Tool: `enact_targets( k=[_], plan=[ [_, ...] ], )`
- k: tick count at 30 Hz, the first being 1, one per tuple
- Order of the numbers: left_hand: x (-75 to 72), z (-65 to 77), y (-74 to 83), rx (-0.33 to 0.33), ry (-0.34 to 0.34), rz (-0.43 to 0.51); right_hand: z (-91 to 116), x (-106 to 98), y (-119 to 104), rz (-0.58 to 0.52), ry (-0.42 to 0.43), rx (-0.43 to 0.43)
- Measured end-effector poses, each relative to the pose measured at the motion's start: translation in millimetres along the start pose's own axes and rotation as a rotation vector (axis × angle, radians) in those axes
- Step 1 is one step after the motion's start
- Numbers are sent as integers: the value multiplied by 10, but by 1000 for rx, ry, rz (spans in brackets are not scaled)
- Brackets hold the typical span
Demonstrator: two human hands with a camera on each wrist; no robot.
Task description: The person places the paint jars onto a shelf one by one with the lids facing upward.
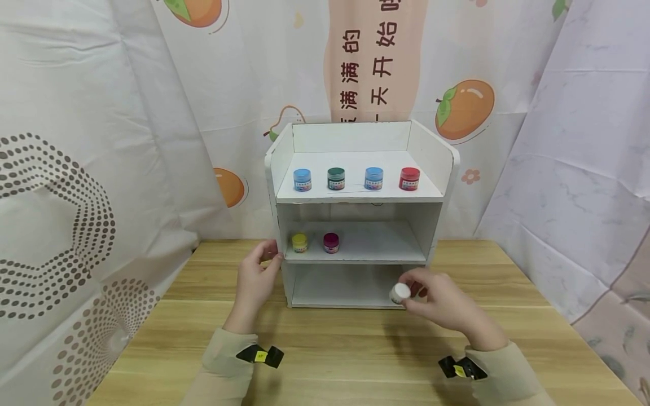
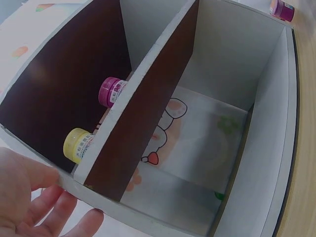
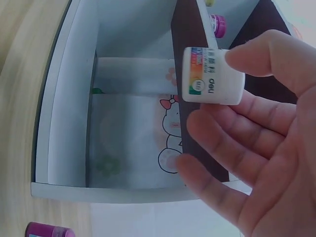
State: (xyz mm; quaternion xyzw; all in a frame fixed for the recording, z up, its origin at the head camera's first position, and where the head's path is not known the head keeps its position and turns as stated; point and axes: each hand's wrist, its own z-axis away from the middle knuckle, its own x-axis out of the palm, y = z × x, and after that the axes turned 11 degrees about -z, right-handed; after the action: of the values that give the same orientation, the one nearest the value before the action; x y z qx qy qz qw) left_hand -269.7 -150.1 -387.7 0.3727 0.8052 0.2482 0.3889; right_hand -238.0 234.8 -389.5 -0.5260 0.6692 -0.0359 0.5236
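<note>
My right hand [image 1: 440,299] pinches a small white paint jar [image 1: 400,292] between thumb and fingers, before the right end of the bottom shelf [image 1: 335,285]. The jar is tilted, and its colour label faces the right wrist camera [image 3: 200,74]. My left hand [image 1: 258,276] touches the left side panel of the white shelf unit [image 1: 281,225] at middle-shelf height, fingers relaxed. On the middle shelf a yellow paint jar [image 1: 299,243] and a magenta paint jar [image 1: 331,243] stand upright, the yellow one nearer my left hand.
Along the top shelf stand two blue jars [image 1: 302,180] [image 1: 373,178], a dark green jar [image 1: 336,178] and a red jar [image 1: 409,179]. A purple jar [image 3: 49,230] is on the wooden table [image 1: 335,349] beside the unit's right side. Printed cloth [image 1: 244,84] hangs behind.
</note>
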Motion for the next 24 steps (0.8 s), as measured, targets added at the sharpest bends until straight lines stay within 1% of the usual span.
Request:
enact_targets(
  k=[3, 9, 13, 20, 24],
  plan=[
    [4, 0, -7, 1, -1, -9, -8, -5, -21, -7, 20, -10],
    [14, -2, -21, -4, -1, -18, -42, -31, -61, 4, 74, -57],
    [26, -6, -27, -2, 0, -14, -83, -59, -91, 13, 104, -67],
    [24, 7, -21, -17, 0, -12, -244, -130, -211, 10, 111, -57],
    [16, 6, -7, -21, 1, -22, -355, -176, -260, 32, 122, -54]
  ],
)
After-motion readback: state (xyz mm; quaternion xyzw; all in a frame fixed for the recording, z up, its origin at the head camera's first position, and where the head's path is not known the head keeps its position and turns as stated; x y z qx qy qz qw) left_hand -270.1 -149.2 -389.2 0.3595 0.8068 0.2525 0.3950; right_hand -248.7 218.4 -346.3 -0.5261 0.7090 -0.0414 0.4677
